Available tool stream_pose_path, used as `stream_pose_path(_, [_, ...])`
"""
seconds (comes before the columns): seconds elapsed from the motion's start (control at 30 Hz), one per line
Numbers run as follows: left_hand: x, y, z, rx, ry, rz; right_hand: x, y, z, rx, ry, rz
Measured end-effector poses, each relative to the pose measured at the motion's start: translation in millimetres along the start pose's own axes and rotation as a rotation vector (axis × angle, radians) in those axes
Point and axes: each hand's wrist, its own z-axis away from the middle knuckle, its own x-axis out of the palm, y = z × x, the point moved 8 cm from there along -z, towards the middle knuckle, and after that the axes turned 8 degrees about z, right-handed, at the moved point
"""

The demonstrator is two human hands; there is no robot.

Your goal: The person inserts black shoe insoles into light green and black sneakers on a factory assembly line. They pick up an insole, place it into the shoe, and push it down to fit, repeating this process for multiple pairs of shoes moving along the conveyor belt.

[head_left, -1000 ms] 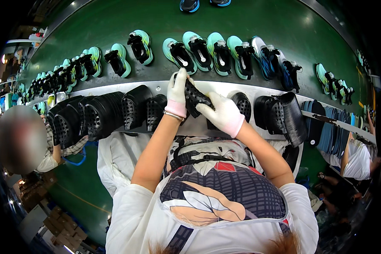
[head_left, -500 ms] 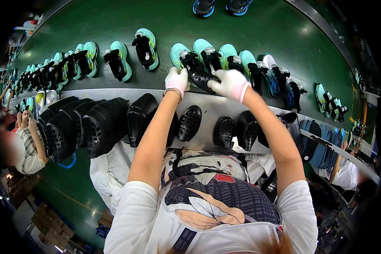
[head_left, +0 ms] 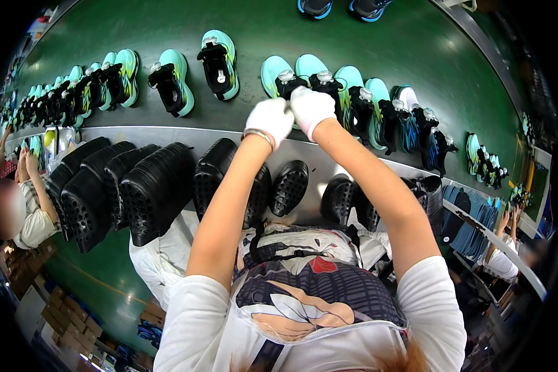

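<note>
Gloved hands are together: left hand [head_left: 271,121] and right hand [head_left: 312,110] appear to touch over the near end of a mint-green shoe [head_left: 275,67] on the green table [head_left: 366,43]. Fingers hidden; cannot tell what, if anything, they clamp. Judgement: even pressure from both sides, clear of the whitish knob [head_left: 285,75], should keep the shoe from tipping. Black holed piece [head_left: 289,188] rests on the metal ledge [head_left: 319,162]. Brown cartons [head_left: 68,322] stand lower left; contents not visible.

The scene is viewed downward from the wearer's head through a fisheye lens. The left hand [head_left: 271,119] and right hand [head_left: 312,110] are framed at close range, the green work surface [head_left: 347,43] beyond.
</note>
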Motion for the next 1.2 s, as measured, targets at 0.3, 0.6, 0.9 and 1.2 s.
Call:
stream_pose_path(0.3, [15, 45, 57, 0.133, 0.073, -0.041, -12, -13, -8, -0.180, -0.246, 0.157])
stream_pose_path(0.6, [74, -14, -3, -0.091, -0.201, 0.005, -29, -40, 0, -0.436, -0.211, 0.526])
stream_pose_path(0.9, [75, -25, -17, -0.114, -0.237, 0.139, -1, -26, -26, -0.406, -0.151, 0.319])
stream_pose_path(1.2, [66, -11, -18, -0.075, -0.342, -0.107, -13, -12, -17, -0.349, -0.082, 0.171])
